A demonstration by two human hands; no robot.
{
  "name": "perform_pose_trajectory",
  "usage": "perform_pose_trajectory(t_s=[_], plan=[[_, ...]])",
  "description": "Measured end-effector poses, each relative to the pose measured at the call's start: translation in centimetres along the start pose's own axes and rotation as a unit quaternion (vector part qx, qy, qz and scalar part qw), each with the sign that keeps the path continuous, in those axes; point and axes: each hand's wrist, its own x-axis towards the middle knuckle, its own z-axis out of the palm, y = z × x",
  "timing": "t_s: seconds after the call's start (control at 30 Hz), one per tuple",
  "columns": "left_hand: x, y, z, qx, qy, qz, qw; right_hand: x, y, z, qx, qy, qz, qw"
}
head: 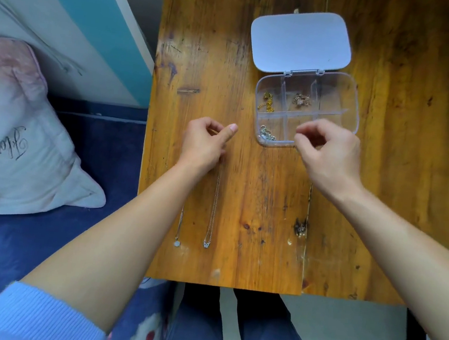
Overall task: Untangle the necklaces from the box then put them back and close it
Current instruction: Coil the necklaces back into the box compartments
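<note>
A clear compartment box (pixel 355 100) lies open on the wooden table (pixel 256 200), its pale lid (pixel 300 41) flipped back. Inside are a gold chain (pixel 267 102), a rose-gold piece (pixel 302 99) and a silver chain (pixel 267 134). Two silver necklaces lie straight on the table: one with a round pendant (pixel 177 243), one with a butterfly pendant (pixel 206 244). My left hand (pixel 206 143) has curled fingers over the top end of the butterfly necklace and seems to pinch it. My right hand (pixel 329 155) hovers over the box's near right corner with thumb and fingers drawn together; I see nothing between them.
The table's near edge (pixel 220 286) is close to my knees. A bed with a dark blue cover (pixel 95 157) and a pale pillow (pixel 15 136) runs along the table's left side. A dark knot hole (pixel 300 228) marks the table's board seam.
</note>
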Motion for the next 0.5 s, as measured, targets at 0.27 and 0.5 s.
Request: perform_pose_trajectory(t_s=[0.27, 0.5], plan=[[-4.1, -5.8, -5.5, 0.234, -0.002, -0.049, 0.971, -8.2, 3.3, 4.4, -0.131, -0.030, -0.038, 0.990], [-4.3, -6.8, -5.3, 0.296, -0.067, -0.070, 0.950, -11.1, 5.5, 6.8, -0.196, -0.054, -0.066, 0.977]])
